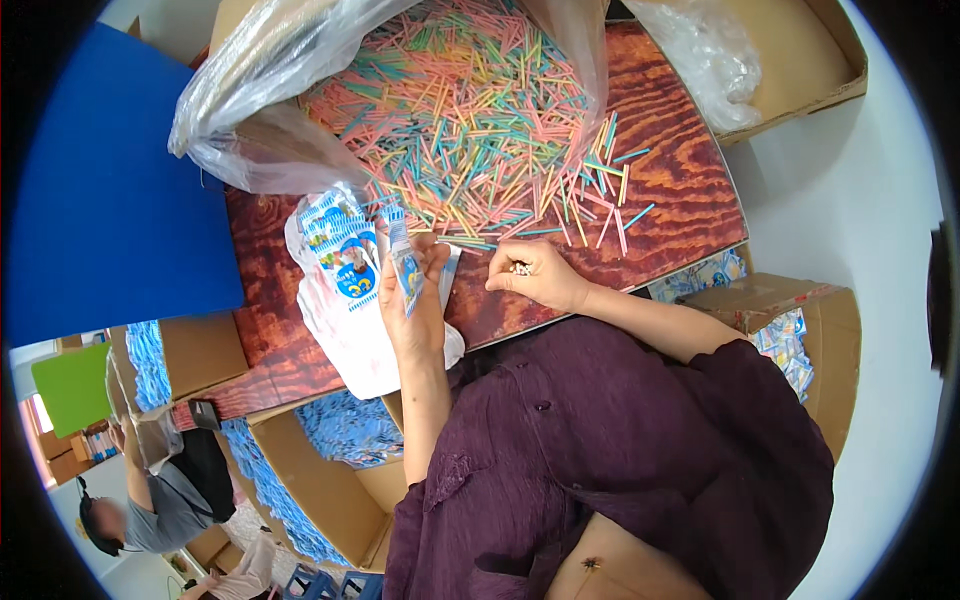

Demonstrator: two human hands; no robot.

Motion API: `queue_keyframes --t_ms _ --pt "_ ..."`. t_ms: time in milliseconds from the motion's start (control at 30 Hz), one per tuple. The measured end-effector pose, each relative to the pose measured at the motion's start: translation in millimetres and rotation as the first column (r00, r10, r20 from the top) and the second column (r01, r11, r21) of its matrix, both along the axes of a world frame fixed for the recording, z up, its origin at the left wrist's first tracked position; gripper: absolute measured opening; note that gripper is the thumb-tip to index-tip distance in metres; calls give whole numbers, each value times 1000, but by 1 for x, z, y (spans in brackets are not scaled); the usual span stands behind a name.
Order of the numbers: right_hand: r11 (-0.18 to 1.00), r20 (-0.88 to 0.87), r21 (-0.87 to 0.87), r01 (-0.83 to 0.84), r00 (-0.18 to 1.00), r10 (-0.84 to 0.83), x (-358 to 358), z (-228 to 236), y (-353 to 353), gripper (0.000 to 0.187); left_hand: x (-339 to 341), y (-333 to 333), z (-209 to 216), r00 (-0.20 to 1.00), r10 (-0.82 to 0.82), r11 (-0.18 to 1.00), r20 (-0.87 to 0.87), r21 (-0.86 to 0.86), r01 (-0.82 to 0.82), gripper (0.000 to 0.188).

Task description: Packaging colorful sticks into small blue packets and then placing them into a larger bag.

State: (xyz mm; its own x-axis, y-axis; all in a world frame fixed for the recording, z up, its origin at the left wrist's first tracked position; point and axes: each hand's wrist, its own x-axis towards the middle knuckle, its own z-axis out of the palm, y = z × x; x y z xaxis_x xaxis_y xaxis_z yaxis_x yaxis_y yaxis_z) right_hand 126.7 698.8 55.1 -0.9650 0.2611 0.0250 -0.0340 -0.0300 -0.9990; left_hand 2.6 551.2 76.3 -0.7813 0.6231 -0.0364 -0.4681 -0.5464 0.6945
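My left hand (418, 290) grips a small blue-and-white packet (403, 262), held upright above the table's near edge. Closed fingers of my right hand (545, 278) hold a bunch of thin sticks (521, 268), of which only the pale ends show. Beyond both hands spreads a big heap of pink, yellow, green and blue sticks (470, 120), spilling out of a clear plastic bag (265, 75). More flat packets (345, 255) lie fanned out just left of my left hand, on a white cloth or bag (375, 355).
Loose sticks (620, 220) lie on the red-brown table (680, 120). An open carton (320, 480) with blue packets stands below its left edge, another carton (820, 340) at the right. A blue panel (120, 190) rises at the left. Another person (180, 500) is at the lower left.
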Motion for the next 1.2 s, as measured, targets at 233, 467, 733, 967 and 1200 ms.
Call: queue_keyframes --t_ms 233,467,733,967,1200 --pt "999 25 -3 48 999 -47 -2 -8 -5 14 17 -16 -5 997 24 993 -71 -110 -32 25" --pt "975 -39 224 2 999 6 -1 -3 3 16 27 -32 -16 989 75 953 -128 -284 -109 12" --pt "939 -135 341 43 991 4 -4 -11 3 16 24 -44 -9 964 163 910 -209 -346 -228 13" --pt "727 37 656 204 953 -301 -44 16 30 16 17 -44 -3 960 196 916 -202 -311 -253 13" --pt "486 -21 838 249 904 -426 -81 7 20 24 23 -36 -2 962 197 918 -187 -309 -248 12"
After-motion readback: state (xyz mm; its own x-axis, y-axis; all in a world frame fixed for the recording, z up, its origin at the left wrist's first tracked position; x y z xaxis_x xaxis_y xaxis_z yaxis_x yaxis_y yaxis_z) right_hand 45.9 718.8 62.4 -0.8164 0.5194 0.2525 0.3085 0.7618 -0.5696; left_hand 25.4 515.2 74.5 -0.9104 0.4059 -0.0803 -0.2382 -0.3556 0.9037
